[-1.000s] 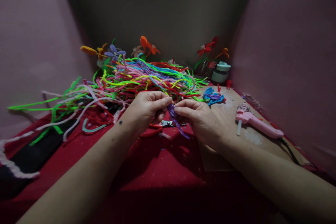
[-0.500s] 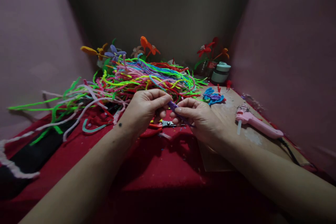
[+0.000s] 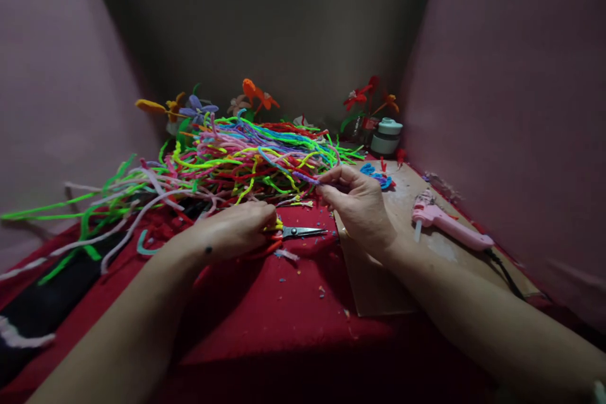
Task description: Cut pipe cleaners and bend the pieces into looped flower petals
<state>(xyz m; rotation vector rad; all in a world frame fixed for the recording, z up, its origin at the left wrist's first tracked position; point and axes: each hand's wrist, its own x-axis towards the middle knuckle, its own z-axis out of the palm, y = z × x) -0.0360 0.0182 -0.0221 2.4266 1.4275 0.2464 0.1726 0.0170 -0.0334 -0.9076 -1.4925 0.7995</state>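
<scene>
My right hand (image 3: 362, 205) pinches a short purple piece of pipe cleaner (image 3: 305, 178) between thumb and fingertips, just in front of the big pile. Low over the cloth, my left hand (image 3: 241, 227) has its fingers curled round the handles of the scissors (image 3: 305, 231). Their blades point right, lying on or very near the red cloth, and yellow and red show on the handles. Most of the grip is hidden behind the hand. Small fluffy scraps (image 3: 286, 255) are scattered near the blades.
A pile of colourful pipe cleaners (image 3: 265, 145) covers the back middle. On the right, a cardboard sheet (image 3: 379, 284) bears a pink glue gun (image 3: 449, 224) and a blue pipe-cleaner piece (image 3: 374, 172). Behind stand pipe-cleaner flowers (image 3: 258, 98) and a lidded jar (image 3: 387, 136).
My left hand has let go of the purple piece and moved down and left onto the scissors' handles. My right hand keeps the purple piece. The whole view has shifted slightly.
</scene>
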